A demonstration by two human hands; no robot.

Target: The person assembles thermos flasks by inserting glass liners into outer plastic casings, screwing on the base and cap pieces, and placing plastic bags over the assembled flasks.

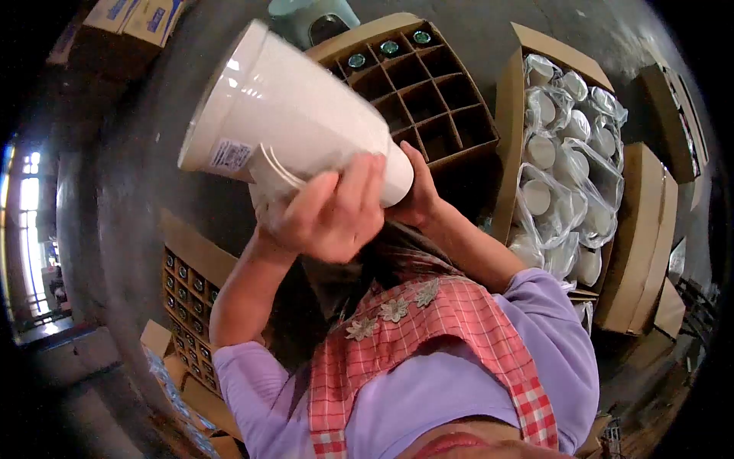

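Observation:
A large glossy white tapered container (pixel 298 92) is tilted in front of my chest, its wide end up and left. A printed label (pixel 231 155) is stuck near that wide end. My left hand (pixel 332 210) presses curled fingers on its lower side, close to two thin white curved strips (pixel 277 167). At the narrow end is a smaller rounded white piece (pixel 398 176); whether it is a separate cup I cannot tell. My right hand (pixel 419 190) grips around that end, most of its fingers hidden behind it.
A divided carton (pixel 423 99) holds a few green-topped items. Right of it, an open carton (pixel 511 138) contains several white cups (pixel 541 151) in clear plastic bags. Another divided carton (pixel 195 241) stands at left, and a closed box (pixel 638 237) lies far right. A pale green stool (pixel 287 8) is behind.

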